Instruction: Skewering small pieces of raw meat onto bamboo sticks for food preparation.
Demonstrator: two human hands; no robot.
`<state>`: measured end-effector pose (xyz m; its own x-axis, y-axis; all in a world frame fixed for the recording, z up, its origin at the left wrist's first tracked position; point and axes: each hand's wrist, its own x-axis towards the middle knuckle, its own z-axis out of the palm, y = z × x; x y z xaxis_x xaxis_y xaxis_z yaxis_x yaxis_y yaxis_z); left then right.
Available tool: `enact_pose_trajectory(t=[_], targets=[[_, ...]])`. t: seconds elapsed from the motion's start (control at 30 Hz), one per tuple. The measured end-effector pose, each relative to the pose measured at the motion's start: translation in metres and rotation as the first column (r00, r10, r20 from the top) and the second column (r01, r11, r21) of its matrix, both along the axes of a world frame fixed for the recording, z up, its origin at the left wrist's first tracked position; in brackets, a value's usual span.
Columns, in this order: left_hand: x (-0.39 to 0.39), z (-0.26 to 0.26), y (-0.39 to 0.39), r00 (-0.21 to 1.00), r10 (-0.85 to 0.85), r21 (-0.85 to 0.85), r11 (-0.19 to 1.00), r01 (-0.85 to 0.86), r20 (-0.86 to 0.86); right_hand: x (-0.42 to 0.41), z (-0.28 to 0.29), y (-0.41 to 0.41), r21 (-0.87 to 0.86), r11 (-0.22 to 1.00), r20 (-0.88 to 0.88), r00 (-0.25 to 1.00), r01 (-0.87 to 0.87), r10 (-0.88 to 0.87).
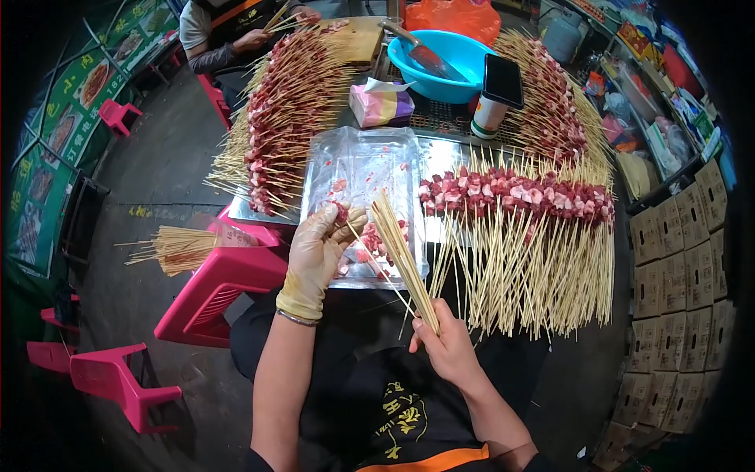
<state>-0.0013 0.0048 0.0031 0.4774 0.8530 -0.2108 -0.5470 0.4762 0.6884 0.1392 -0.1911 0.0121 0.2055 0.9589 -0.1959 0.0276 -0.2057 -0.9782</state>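
My left hand (317,236), in a pale rubber glove, pinches a piece of raw meat (340,213) above the left part of a metal tray (360,154) lined with clear plastic. Bare, my right hand (446,341) grips a bundle of bamboo skewers (401,253) near the tray's front right corner. One single skewer (377,265) slants from the right hand up to the meat in the left. Loose meat chunks (373,239) lie in the tray. Right of it, threaded meat skewers (519,194) lie in a thick row, their sticks towards me.
More meat skewers are heaped at left (283,112) and back right (548,94). Behind the tray are a tissue pack (380,106), a blue basin (436,65) with a cleaver, and a phone (502,79) on a paper cup. A pink stool (236,283) stands at left; a co-worker's hands hold skewers.
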Motion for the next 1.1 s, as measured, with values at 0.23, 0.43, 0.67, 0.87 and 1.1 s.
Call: enact_pose_trajectory(t=[0.23,0.43,0.67,0.87,1.1], targets=[[0.003,-0.002,-0.002,0.996,-0.051,0.053,0.997,0.047,0.068,0.003,-0.003,-0.001,-0.007,1.000,0.003,1.000,-0.009,0.009],[0.001,0.002,-0.001,0.988,-0.137,0.115,0.983,0.145,-0.069,0.006,0.001,-0.001,0.020,1.000,0.013,1.000,0.007,-0.007],[0.010,-0.001,-0.013,0.976,-0.198,0.065,0.977,0.204,-0.092,-0.001,-0.005,0.009,0.023,1.000,-0.016,1.000,0.020,-0.019],[0.013,-0.007,-0.021,0.856,-0.204,0.165,0.935,0.315,-0.475,0.005,-0.016,0.026,0.023,0.992,-0.080,0.989,0.127,-0.125],[-0.038,-0.013,0.042,0.327,0.647,0.723,0.576,0.382,-0.689,0.013,-0.020,0.011,-0.046,0.987,-0.248,0.956,0.151,-0.158]])
